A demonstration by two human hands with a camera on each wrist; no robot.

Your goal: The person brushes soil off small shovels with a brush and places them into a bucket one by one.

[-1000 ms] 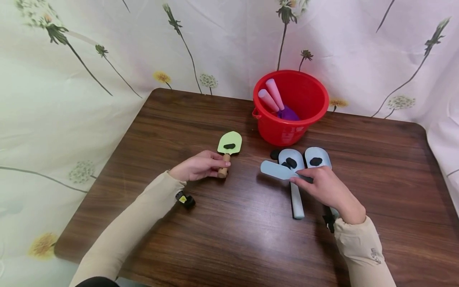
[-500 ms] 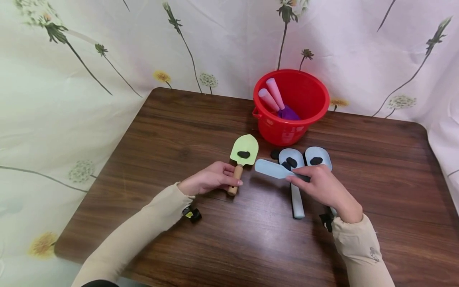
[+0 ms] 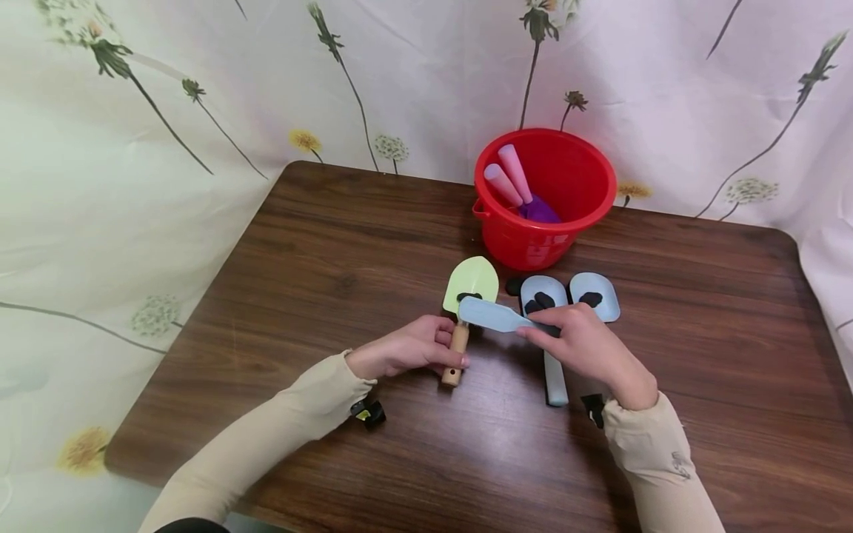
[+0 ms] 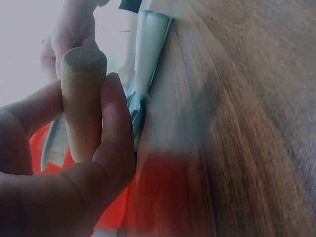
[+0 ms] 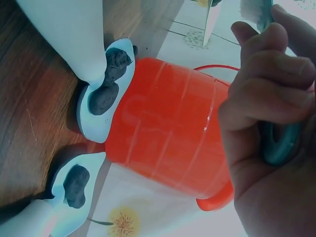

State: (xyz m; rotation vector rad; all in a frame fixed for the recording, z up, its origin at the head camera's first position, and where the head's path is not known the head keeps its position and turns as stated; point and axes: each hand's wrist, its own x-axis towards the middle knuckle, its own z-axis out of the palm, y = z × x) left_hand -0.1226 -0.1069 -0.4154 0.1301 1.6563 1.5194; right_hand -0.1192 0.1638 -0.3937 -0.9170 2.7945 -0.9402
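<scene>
In the head view my left hand [image 3: 413, 348] grips the wooden handle of a small green trowel [image 3: 473, 275]. A dark lump [image 3: 469, 295] sits on its blade. My right hand [image 3: 593, 355] holds a light-blue brush [image 3: 493, 316] by its handle. The brush head reaches over the trowel's neck and partly covers the lump; I cannot tell whether they touch. Pale bristles [image 5: 253, 11] show in the right wrist view. In the left wrist view, thumb and fingers pinch the wooden handle [image 4: 83, 108].
Two light-blue shovels lie on the table, the nearer one [image 3: 556, 381] with two dark lumps, the right one [image 3: 603, 285] with one. Another dark piece [image 3: 513, 286] lies beside them. Behind stands a red bucket [image 3: 523, 248] holding pink-handled tools [image 3: 503, 185].
My left hand has brought the trowel right and nearer to me. My right hand has moved the brush slightly left, so its head now overlaps the trowel in the head view.
</scene>
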